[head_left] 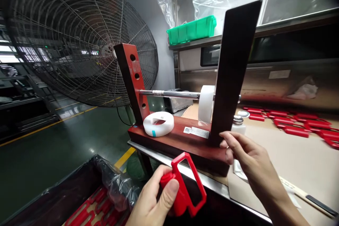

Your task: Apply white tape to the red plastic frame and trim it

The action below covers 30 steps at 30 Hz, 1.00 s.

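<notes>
My left hand [153,197] is closed around a red plastic part [181,197] with a thick rounded body and an angular open loop, held in front of the bench edge. My right hand [250,157] is beside the base of the stand's dark upright [234,67], its thumb and fingers drawn together in a pinch; whatever they may hold is too small to make out. The wooden stand [169,141] carries a metal rod [177,94] with a roll of clear film or tape [206,104] on it. A second roll [159,130] lies flat on the base.
Several red parts [296,132] lie on the bench at right, near a metal-capped bottle [238,123] and a black-ended tool [317,203]. A plastic-lined bin [92,166] at lower left holds more red parts. Behind stand a large fan [92,35] and a green tray [192,31].
</notes>
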Available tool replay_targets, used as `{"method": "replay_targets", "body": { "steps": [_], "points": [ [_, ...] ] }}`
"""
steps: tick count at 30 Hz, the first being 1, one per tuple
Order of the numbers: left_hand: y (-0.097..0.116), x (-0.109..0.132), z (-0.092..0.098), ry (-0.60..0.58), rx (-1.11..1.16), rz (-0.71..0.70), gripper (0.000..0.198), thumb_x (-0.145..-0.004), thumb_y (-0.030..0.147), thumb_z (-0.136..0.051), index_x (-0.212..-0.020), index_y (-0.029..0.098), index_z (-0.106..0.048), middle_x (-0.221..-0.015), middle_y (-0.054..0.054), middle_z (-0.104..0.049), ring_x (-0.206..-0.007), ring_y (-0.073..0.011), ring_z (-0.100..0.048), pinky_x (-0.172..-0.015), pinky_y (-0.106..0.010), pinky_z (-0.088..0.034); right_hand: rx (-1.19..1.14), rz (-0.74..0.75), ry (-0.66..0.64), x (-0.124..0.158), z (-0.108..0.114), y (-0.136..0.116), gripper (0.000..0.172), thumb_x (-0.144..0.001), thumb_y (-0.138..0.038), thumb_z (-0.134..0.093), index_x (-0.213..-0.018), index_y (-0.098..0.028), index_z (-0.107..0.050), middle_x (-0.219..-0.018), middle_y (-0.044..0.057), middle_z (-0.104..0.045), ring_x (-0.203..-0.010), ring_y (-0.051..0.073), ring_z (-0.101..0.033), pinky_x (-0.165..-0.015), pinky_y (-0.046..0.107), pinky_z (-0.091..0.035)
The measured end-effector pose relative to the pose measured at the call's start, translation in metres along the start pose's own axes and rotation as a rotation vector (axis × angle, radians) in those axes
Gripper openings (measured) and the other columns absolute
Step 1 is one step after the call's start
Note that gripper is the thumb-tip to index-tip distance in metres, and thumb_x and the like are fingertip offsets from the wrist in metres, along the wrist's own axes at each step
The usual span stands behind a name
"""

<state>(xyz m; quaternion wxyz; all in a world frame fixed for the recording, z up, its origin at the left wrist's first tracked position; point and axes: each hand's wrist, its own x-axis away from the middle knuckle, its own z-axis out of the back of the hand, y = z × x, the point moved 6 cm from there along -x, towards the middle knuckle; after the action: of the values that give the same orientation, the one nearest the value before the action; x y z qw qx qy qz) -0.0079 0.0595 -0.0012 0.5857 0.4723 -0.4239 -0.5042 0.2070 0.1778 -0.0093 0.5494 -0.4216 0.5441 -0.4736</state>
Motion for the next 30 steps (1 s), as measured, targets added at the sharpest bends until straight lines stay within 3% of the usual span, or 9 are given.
{"method": "replay_targets", "body": {
  "steps": [5, 9, 12, 19, 24, 30],
  "points": [
    [0.000, -0.015, -0.002, -0.112, 0.076, -0.022, 0.048, -0.090, 0.065, -0.045, -0.093, 0.017, -0.052, -0.086, -0.003, -0.052, -0.086, -0.0171, -0.047, -0.081, -0.029, -0.038, -0.183, -0.087, -0.083, -0.017, -0.026, 0.001, 0.070, -0.066, -0.076, -0.067, -0.095, -0.012, -0.064, -0.071, 0.005, -0.057, -0.049, 0.008, -0.042, -0.042, 0.020, -0.033],
    [0.003, -0.020, -0.004, -0.127, 0.103, 0.008, 0.047, -0.090, 0.064, -0.042, -0.091, 0.017, -0.045, -0.073, 0.001, -0.043, -0.064, -0.0102, -0.040, -0.058, -0.022, -0.034, -0.245, -0.099, -0.110, -0.021, -0.038, -0.002, 0.061, -0.064, -0.069, -0.075, -0.075, -0.011, -0.060, -0.062, 0.002, -0.051, -0.047, 0.006, -0.040, -0.043, 0.018, -0.035],
    [0.008, -0.025, -0.003, -0.111, 0.114, -0.011, 0.042, -0.092, 0.059, -0.041, -0.089, 0.017, -0.044, -0.065, 0.003, -0.038, -0.056, -0.0085, -0.034, -0.048, -0.019, -0.027, -0.301, -0.087, -0.108, -0.021, -0.042, -0.006, 0.059, -0.059, -0.064, -0.080, -0.080, -0.011, -0.062, -0.066, 0.000, -0.051, -0.048, 0.005, -0.041, -0.042, 0.017, -0.035],
    [0.008, -0.058, 0.002, -0.123, -0.021, -0.085, 0.045, -0.093, 0.061, -0.039, -0.098, 0.017, -0.048, -0.068, 0.002, -0.044, -0.058, -0.0107, -0.043, -0.050, -0.021, -0.040, -0.323, -0.008, -0.068, -0.019, -0.044, -0.009, 0.054, -0.062, -0.060, -0.080, -0.077, -0.012, -0.062, -0.064, 0.000, -0.048, -0.048, 0.005, -0.041, -0.042, 0.017, -0.032],
    [0.011, -0.079, -0.004, -0.132, -0.094, -0.096, 0.039, -0.097, 0.054, -0.031, -0.087, 0.018, -0.040, -0.059, 0.005, -0.044, -0.042, -0.0077, -0.037, -0.038, -0.019, -0.029, -0.259, 0.088, -0.023, -0.009, -0.040, -0.013, 0.049, -0.068, -0.059, -0.076, -0.074, -0.014, -0.059, -0.061, 0.000, -0.047, -0.047, 0.006, -0.040, -0.043, 0.017, -0.034],
    [0.017, -0.094, -0.017, -0.175, -0.121, -0.106, 0.038, -0.096, 0.055, -0.032, -0.082, 0.020, -0.037, -0.060, 0.005, -0.042, -0.043, -0.0085, -0.040, -0.034, -0.018, -0.030, -0.233, 0.073, 0.058, 0.025, -0.040, -0.026, 0.043, -0.075, -0.058, -0.070, -0.075, -0.016, -0.057, -0.055, -0.003, -0.040, -0.049, 0.005, -0.038, -0.048, 0.016, -0.030]
  ]
}}
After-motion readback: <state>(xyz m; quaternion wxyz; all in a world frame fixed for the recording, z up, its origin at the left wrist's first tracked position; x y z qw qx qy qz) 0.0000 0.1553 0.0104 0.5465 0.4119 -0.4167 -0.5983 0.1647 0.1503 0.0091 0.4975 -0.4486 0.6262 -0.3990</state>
